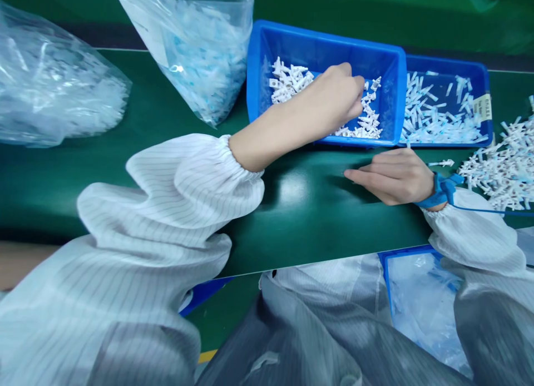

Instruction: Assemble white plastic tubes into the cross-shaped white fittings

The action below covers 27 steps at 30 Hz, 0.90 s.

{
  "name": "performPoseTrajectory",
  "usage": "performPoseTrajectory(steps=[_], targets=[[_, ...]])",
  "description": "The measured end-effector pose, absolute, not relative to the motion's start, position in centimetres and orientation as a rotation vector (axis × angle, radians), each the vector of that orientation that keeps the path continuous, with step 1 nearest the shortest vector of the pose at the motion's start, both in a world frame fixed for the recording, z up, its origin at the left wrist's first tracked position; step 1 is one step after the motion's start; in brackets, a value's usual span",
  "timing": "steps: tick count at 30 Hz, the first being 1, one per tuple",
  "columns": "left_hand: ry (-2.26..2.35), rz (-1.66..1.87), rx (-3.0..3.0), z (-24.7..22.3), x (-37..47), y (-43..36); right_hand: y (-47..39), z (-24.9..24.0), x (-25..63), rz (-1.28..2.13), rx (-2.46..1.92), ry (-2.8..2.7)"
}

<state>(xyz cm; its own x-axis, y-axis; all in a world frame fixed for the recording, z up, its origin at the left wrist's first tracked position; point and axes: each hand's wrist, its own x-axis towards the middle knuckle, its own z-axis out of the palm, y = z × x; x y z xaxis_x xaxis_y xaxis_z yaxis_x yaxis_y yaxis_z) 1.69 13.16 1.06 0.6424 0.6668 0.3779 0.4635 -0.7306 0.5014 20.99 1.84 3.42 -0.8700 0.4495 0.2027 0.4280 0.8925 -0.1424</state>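
Note:
My left hand (344, 94) reaches into a blue bin (325, 38) with its fingers curled down among small white plastic fittings (290, 81). Its fingertips are hidden, so whatever it may pinch does not show. Just above the green work surface (300, 219), in front of the bins, my right hand (396, 177) points left with its fingers drawn together. I cannot make out anything between them. A blue wrist strap (438, 191) circles that wrist. Behind it lies one single white fitting (441, 163), apart from a heap of white and pale-blue pieces (507, 166) at the right.
A second blue bin (442, 63) holds pale-blue and white tubular pieces. Two clear plastic bags, one of bluish parts (204, 52) and one of whitish parts (62, 85), stand at the left. Below the table edge, a blue container (387, 280) holds clear plastic material.

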Motion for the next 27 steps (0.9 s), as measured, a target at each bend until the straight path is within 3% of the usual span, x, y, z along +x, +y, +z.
performPoseTrajectory(steps=[7,12,21,27], targets=[[1.096,0.604,2.523,4.0,2.2,11.9,2.3,2.9,20.8,0.23,-0.876,-2.804],[1.029,0.666,2.588,6.3,2.3,9.8,2.6,3.0,20.8,0.456,-0.898,-2.772],[0.63,0.598,2.656,5.5,3.8,4.2,4.3,6.5,24.2,1.544,-0.858,-2.597],[0.608,0.517,2.525,2.1,3.7,3.8,4.5,7.1,25.5,1.9,-1.008,-2.515]])
